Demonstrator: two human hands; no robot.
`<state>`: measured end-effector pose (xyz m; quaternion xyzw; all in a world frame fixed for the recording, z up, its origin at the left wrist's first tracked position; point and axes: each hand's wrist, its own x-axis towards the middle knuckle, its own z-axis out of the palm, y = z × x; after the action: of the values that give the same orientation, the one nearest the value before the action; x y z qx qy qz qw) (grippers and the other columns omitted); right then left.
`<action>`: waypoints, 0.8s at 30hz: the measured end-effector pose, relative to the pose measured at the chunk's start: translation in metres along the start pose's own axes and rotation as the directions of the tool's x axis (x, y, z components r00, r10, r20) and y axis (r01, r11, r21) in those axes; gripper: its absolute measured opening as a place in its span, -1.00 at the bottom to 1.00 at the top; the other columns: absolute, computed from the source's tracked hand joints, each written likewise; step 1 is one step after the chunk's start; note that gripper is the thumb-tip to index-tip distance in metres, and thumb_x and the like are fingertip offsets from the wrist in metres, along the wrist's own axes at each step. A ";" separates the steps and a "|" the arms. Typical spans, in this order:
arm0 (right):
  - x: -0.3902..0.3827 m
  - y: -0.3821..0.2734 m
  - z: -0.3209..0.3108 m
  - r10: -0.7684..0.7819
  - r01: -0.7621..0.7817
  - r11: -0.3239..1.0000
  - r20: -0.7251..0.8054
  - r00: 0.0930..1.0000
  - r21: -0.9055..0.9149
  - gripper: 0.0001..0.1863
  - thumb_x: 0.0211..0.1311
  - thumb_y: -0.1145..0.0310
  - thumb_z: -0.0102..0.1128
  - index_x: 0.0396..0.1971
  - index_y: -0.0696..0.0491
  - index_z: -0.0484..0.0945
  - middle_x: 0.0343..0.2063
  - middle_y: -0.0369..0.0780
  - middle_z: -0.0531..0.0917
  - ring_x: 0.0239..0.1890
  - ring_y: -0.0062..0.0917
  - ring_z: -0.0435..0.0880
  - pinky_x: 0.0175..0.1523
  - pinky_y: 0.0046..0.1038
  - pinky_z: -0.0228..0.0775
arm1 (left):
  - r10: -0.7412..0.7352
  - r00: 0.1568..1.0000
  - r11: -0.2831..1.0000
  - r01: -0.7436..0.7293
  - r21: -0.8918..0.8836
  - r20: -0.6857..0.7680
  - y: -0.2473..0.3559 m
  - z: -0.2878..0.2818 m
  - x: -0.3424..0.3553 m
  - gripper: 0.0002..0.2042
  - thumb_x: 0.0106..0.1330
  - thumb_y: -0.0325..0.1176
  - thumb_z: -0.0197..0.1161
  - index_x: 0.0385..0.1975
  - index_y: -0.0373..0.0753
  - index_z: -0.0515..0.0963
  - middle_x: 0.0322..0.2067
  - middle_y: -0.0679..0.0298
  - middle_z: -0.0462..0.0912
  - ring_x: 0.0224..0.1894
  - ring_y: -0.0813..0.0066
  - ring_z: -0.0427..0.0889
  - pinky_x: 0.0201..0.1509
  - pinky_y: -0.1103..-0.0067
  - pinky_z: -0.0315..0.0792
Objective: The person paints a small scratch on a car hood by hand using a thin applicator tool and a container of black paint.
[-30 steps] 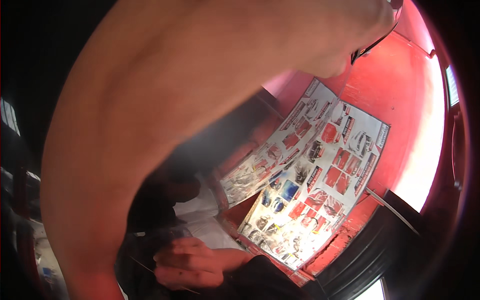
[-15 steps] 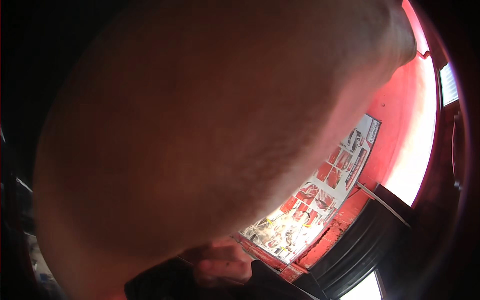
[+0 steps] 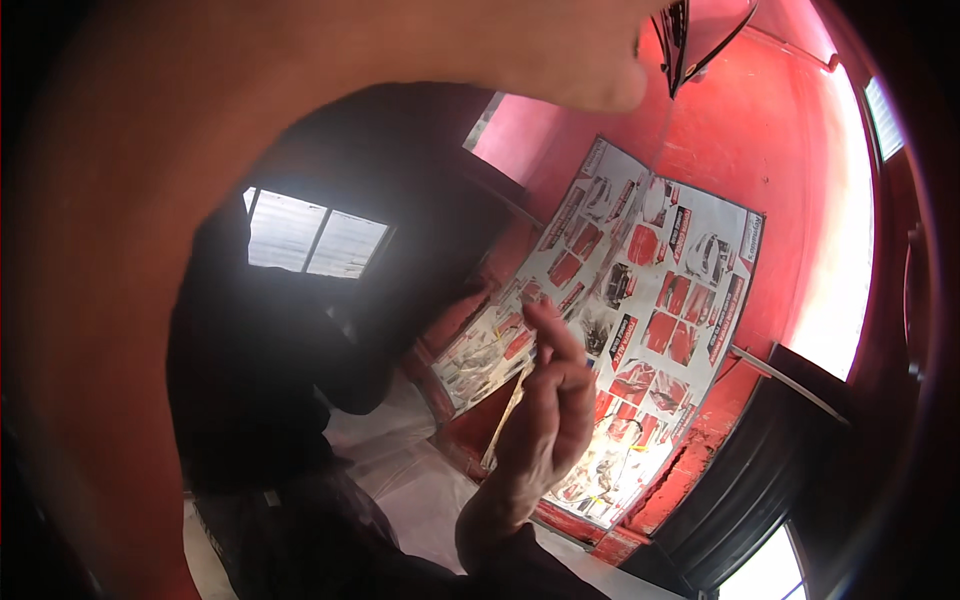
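Pinching a thin pale strip (image 3: pixel 507 415), the right hand (image 3: pixel 545 405) rises upright, fingers curled.

Left arm (image 3: pixel 130 300): bare, no sleeve or glove visible, blurred by closeness, filling the frame left of the wall poster (image 3: pixel 640 330). Right hand (image 3: pixel 545 410), in front of the poster: bare, no ring seen; dark sleeve (image 3: pixel 520 565) covers the forearm below the wrist.
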<state>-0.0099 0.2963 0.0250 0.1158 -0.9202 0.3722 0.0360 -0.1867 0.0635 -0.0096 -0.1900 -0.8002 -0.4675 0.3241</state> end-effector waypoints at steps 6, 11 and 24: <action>0.060 0.005 -0.022 -0.015 0.159 0.781 0.237 0.971 -0.603 -0.91 0.36 0.51 -0.08 -0.38 0.14 0.38 0.46 -0.08 0.34 0.61 -0.05 -0.04 0.62 0.04 -0.41 | -0.045 0.999 0.999 0.044 0.015 0.017 -0.007 -0.002 -0.012 -0.74 0.00 -0.45 0.42 -0.28 -0.28 0.59 -0.44 0.22 0.54 -0.41 0.30 0.50 -0.33 0.45 0.37; 0.073 0.008 -0.027 -0.027 0.257 0.697 0.334 0.942 -0.669 -0.91 0.39 0.49 -0.03 -0.37 0.09 0.41 0.47 -0.13 0.35 0.60 -0.08 0.03 0.58 0.19 -0.44 | -0.070 0.997 0.997 0.070 0.029 0.022 -0.005 -0.008 -0.018 -0.73 -0.01 -0.45 0.42 -0.27 -0.28 0.59 -0.44 0.23 0.54 -0.41 0.32 0.49 -0.33 0.45 0.36; 0.074 0.015 -0.033 -0.014 0.398 0.590 0.484 0.875 -0.703 -0.96 0.26 0.58 0.06 -0.38 0.13 0.42 0.46 -0.09 0.35 0.56 -0.04 0.14 0.56 0.27 -0.45 | -0.131 0.991 0.988 0.131 0.083 -0.002 -0.005 -0.029 -0.040 -0.70 -0.02 -0.46 0.42 -0.24 -0.27 0.60 -0.43 0.26 0.53 -0.40 0.36 0.47 -0.32 0.47 0.33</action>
<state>-0.0859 0.3154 0.0497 0.2758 -0.9518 -0.1104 -0.0762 -0.1506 0.0358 -0.0302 -0.1242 -0.8301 -0.4540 0.2988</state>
